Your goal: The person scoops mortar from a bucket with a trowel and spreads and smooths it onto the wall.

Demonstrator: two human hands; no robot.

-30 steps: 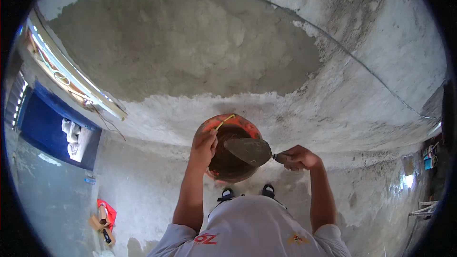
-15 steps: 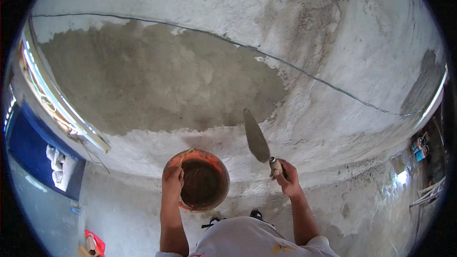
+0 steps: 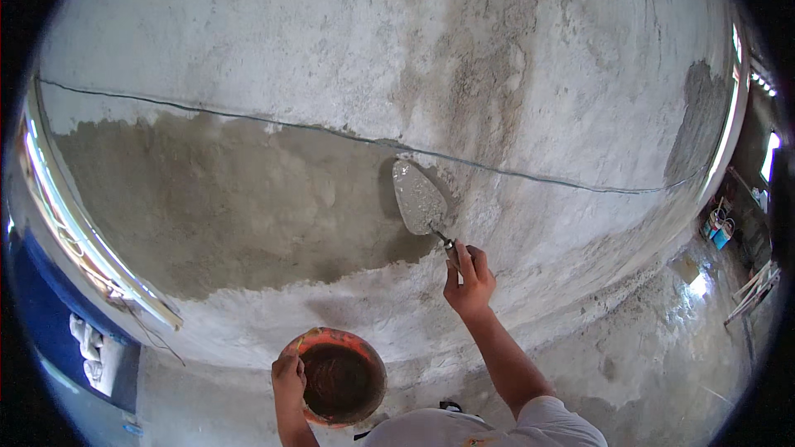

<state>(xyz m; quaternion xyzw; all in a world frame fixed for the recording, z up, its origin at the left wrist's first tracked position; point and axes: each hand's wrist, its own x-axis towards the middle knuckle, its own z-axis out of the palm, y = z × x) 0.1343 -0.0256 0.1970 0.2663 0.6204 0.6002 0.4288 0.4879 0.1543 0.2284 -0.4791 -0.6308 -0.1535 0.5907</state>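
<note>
My right hand (image 3: 469,283) is wrapped round the handle of a pointed trowel (image 3: 419,199). Its blade, coated in grey mortar, is raised at the right end of a damp grey mortar patch (image 3: 257,199) on the pale wall. Whether the blade touches the wall I cannot tell. Lower down, my left hand (image 3: 289,377) is closed at the left rim of an orange-red bucket (image 3: 368,349), by a thin yellow strand at the rim. Dark residue coats the bucket's inside.
A dark cable (image 3: 513,172) runs across the wall just above the patch. To the left are a window frame (image 3: 99,228) and a blue surface with white bundles (image 3: 91,356). Blue-and-white containers (image 3: 720,230) stand far right on the concrete floor (image 3: 580,364).
My right hand has raised the trowel up and slightly left to the patch's right end; its mortar-coated face now shows. The view has tilted up, and the bucket appears lower.
</note>
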